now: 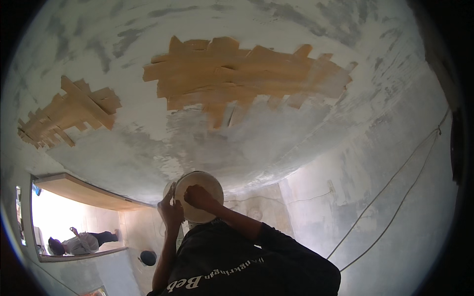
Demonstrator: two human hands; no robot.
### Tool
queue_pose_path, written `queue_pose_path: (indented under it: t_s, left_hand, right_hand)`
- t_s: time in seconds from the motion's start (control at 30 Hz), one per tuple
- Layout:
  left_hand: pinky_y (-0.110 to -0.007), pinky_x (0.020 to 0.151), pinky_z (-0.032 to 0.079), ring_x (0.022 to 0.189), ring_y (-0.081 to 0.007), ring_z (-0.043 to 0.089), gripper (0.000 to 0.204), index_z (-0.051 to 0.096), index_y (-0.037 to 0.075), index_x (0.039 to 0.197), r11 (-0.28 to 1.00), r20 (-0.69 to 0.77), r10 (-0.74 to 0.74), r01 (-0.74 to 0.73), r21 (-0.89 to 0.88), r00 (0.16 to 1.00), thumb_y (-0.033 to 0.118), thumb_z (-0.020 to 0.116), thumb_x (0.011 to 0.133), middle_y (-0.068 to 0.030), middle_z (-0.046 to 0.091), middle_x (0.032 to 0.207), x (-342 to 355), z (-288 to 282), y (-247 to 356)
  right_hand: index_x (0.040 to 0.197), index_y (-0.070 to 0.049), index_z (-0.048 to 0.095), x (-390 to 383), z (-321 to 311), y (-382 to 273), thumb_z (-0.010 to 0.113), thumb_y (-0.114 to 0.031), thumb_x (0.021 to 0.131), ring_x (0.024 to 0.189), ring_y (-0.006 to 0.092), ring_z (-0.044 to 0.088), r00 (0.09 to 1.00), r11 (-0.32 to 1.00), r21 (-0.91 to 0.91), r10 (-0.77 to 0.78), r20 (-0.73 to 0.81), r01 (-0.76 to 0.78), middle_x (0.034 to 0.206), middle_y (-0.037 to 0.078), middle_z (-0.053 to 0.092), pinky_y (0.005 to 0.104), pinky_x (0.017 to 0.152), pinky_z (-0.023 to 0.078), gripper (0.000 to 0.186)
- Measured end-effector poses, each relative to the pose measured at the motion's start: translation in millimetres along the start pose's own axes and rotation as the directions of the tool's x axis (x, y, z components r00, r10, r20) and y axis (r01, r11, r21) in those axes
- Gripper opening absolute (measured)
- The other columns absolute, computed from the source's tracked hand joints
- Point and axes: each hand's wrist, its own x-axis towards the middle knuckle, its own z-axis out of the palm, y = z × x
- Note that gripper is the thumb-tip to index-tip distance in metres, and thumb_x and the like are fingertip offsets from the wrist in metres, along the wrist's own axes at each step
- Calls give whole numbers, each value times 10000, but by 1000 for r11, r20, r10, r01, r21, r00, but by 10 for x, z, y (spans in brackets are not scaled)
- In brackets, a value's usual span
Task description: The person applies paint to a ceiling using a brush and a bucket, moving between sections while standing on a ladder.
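Note:
A round pale bucket (216, 185) is at the lower middle, in front of my dark shirt. My left hand (171, 211) is closed at its left rim, fingers pointing up along the edge; a pale rounded shape shows just beyond them. Over the bucket's opening, my right hand (197, 197) is curled into a fist, its forearm crossing from the right. What that fist holds, if anything, is hidden. Brown strips (237, 74) overlap in a broad patch on the grey-white plastered surface above, and a smaller brown patch (81, 106) lies to the left.
An opening (59, 212) with a wooden panel (84, 190) along its upper edge is at the left. Through it another person (81, 244) appears sideways. A dark round container (147, 257) sits near my left forearm. Loose cords (380, 209) run diagonally at the right.

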Motion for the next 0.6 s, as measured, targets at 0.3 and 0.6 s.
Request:
queue_pose_path:
  t_s: [0.3, 0.6]
  left_hand:
    - [-348, 945, 480, 1095, -274, 644, 392, 647, -26, 1172, 998, 46, 8, -5, -63, 999, -28, 580, 786, -209, 676, 1120, 54, 199, 110]
    - [-364, 922, 493, 1087, -302, 644, 338, 658, -4, 1163, 1000, 50, 21, -20, -18, 999, 112, 681, 846, -218, 671, 1110, 52, 267, 26]
  right_hand:
    - [747, 1, 675, 94, 31, 102, 542, -234, 881, 691, 355, 670, 993, 997, 2, -78, -91, 79, 751, 204, 674, 458, 667, 536, 301]
    - [755, -60, 691, 59, 26, 168, 641, -183, 749, 744, 307, 674, 1000, 991, 133, -18, -21, 21, 759, 160, 672, 425, 688, 530, 134]
